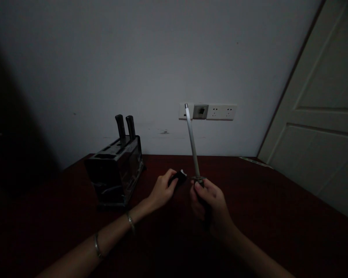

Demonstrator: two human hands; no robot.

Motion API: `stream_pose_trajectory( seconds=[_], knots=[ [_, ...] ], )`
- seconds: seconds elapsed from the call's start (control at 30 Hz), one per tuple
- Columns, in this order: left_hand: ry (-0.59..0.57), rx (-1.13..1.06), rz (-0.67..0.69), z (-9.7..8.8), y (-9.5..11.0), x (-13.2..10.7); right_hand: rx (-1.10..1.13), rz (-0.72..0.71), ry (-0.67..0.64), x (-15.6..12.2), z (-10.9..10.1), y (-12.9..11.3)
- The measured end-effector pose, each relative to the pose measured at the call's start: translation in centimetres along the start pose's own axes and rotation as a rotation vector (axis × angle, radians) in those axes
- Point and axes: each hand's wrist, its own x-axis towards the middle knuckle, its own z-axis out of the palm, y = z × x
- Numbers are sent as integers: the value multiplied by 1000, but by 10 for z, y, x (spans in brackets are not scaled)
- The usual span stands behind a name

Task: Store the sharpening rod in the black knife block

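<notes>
My right hand (210,204) is closed around the dark handle of a honing steel (193,144). Its long grey rod points up and tilts slightly left, and its tip overlaps the wall sockets from this angle. To the left of it, my left hand (164,189) grips a small black object (178,178) with a pale end, low over the table; its exact kind is too dark to tell. A black knife block (118,166) stands on the left of the table, with two dark-handled knives (125,127) upright in its top slots.
The dark red table (159,161) meets a pale wall (150,69) at the back. A row of sockets and a switch (201,111) is set in the wall. A white panelled door (321,116) stands at right. The left side is in deep shadow.
</notes>
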Motion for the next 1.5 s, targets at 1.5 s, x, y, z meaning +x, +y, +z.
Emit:
stream_pose_trajectory(
  seconds=[1.5],
  knots=[
    [-47, 753, 1341, -35, 90, -21, -102, 16, 12, -3, 17, -26]
  ],
)
